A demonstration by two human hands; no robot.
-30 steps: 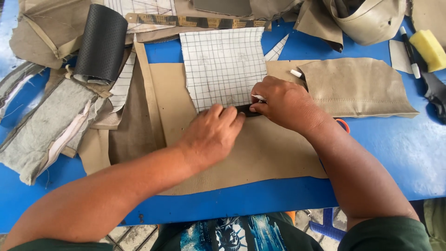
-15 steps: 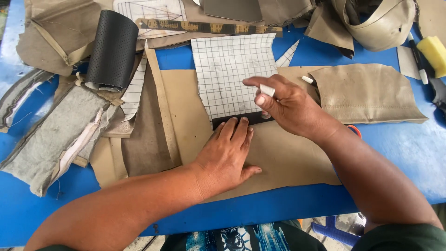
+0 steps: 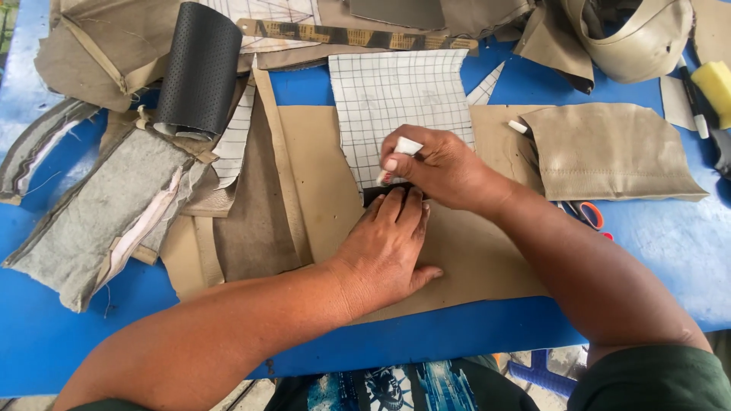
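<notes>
My left hand (image 3: pixel 387 245) lies flat, fingers together, on a tan leather sheet (image 3: pixel 320 186), its fingertips pressing the lower edge of a white gridded pattern piece (image 3: pixel 396 95) with a dark strip along its bottom. My right hand (image 3: pixel 438 167) rests just above it on the pattern and pinches a small white chalk stick (image 3: pixel 402 148) whose tip points down at the pattern's lower left edge. The dark strip is mostly hidden under both hands.
A black perforated roll (image 3: pixel 199 68) and grey padded fabric pieces (image 3: pixel 106 205) lie left. A ruler (image 3: pixel 350 35) lies at the back. A folded tan piece (image 3: pixel 617 152), orange-handled scissors (image 3: pixel 588 213), a yellow sponge (image 3: pixel 714 82) and a marker (image 3: pixel 693 103) are right, on the blue table (image 3: pixel 662 243).
My right hand lifted off the dark strip, raised the chalk, then came back down to the pattern's lower left. My left hand flattened and slid up against the pattern's bottom edge.
</notes>
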